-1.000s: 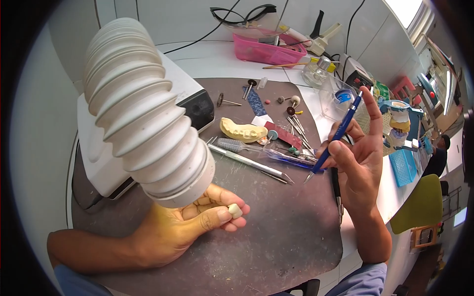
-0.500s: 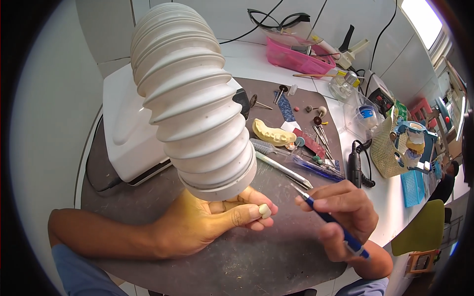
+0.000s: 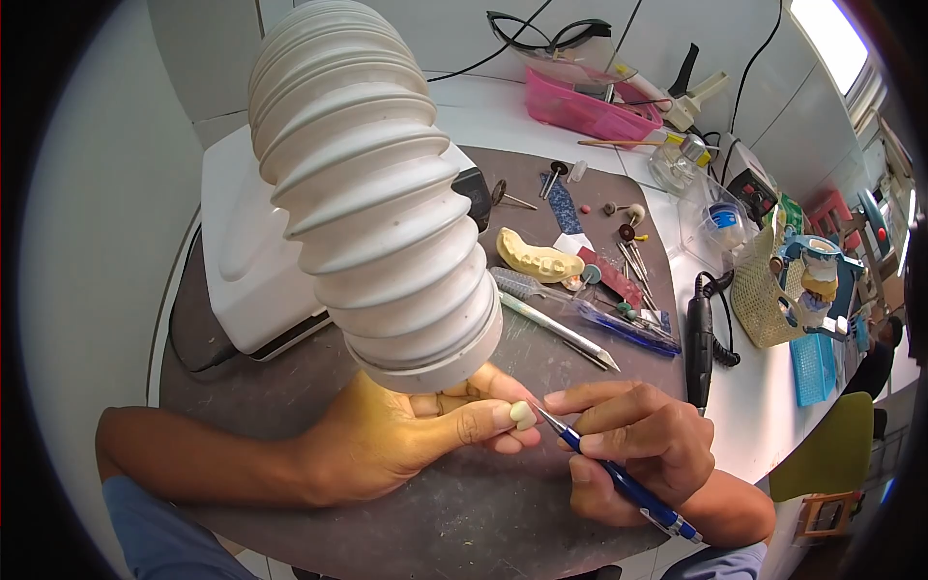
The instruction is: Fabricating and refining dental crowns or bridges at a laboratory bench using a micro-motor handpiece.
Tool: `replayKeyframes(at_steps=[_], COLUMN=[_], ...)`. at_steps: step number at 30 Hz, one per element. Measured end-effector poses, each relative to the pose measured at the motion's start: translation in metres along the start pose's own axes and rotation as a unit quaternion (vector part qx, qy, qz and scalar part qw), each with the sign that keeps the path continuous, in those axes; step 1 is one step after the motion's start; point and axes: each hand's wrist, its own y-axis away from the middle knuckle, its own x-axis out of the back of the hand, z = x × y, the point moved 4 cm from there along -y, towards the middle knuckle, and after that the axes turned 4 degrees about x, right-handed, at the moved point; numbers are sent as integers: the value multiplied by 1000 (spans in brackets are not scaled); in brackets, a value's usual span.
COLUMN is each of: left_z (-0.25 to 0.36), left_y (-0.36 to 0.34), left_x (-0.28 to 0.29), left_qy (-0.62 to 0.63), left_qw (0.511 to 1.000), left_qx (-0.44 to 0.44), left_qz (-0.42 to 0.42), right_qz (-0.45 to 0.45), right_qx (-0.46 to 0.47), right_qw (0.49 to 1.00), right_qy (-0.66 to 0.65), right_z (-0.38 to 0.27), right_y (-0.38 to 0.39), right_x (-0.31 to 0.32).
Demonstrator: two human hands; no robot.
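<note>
Currently, left hand [image 3: 391, 435] pinches a small cream tooth-shaped piece [image 3: 522, 416] between thumb and fingers; right hand [image 3: 648, 440] holds a blue pen [image 3: 643, 495], point close right of that pinch, contact unclear. Pressing too hard sideways could pop the piece loose.

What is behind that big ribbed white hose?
A white box-shaped unit: its left side and dark right corner show, but the ribbed white hose covers its middle. The hose also hides a bit of the left hand.
</note>
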Motion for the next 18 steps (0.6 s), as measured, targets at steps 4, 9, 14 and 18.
replayKeyframes(at_steps=[4, 9, 14, 18], left_z=[1, 0, 0, 0], left_y=[0, 0, 1, 1], left_x=[0, 0, 0, 0], left_qy=[9, 12, 0, 10], left_qw=[1000, 1000, 1000, 1000], left_qx=[4, 5, 1, 3], left_qz=[3, 3, 5, 4], right_qz=[-2, -4, -67, -52], right_qx=[-2, -3, 40, 31], right_qw=[1000, 1000, 997, 998], right_qy=[6, 14, 26, 28], right_z=[0, -1, -2, -2], right_y=[1, 0, -3, 0], right_x=[-1, -1, 0, 0])
